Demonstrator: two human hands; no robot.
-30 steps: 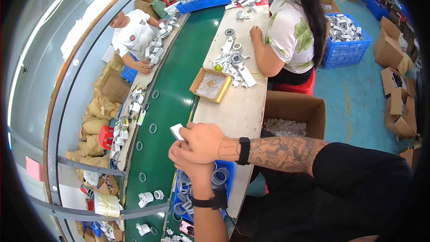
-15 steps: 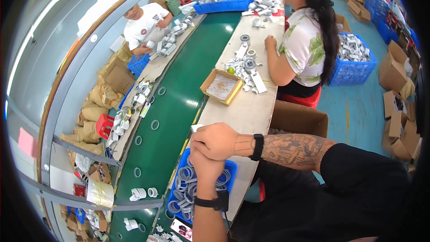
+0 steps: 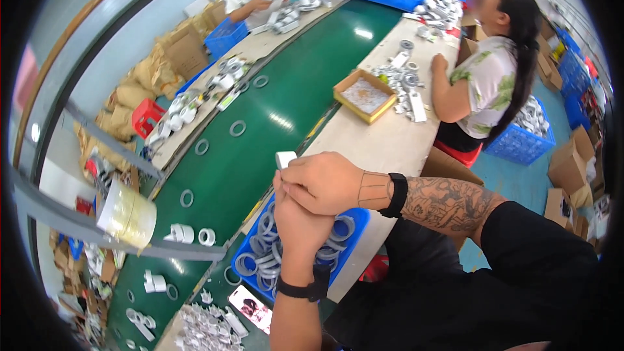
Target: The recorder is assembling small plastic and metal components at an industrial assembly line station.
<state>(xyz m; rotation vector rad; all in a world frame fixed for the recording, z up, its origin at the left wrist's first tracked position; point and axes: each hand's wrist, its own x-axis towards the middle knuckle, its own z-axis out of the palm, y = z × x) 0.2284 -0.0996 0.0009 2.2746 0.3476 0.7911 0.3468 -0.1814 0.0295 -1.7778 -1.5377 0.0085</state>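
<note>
My right hand [image 3: 328, 182] is closed, its fingers bent over a white plastic part [image 3: 285, 158] whose rounded end sticks out past the fingertips. My left hand [image 3: 299, 224] presses up against it from below, with its fingers mostly covered by the right. Whether the left fingers also grip the part is hidden. Under both hands stands a blue tray [image 3: 356, 242] filled with grey rings [image 3: 246, 262].
The green conveyor belt [image 3: 257, 156] on the left carries loose rings and white fittings. A phone [image 3: 250, 307] lies near a heap of small white parts [image 3: 208, 331]. A yellow-edged box [image 3: 365, 94] sits on the bench [image 3: 338, 136]. Two co-workers sit or stand farther off.
The view has shifted, so the belt's near end and the heap of small parts show more. My hands stay together over the tray, and more of the white part shows.
</note>
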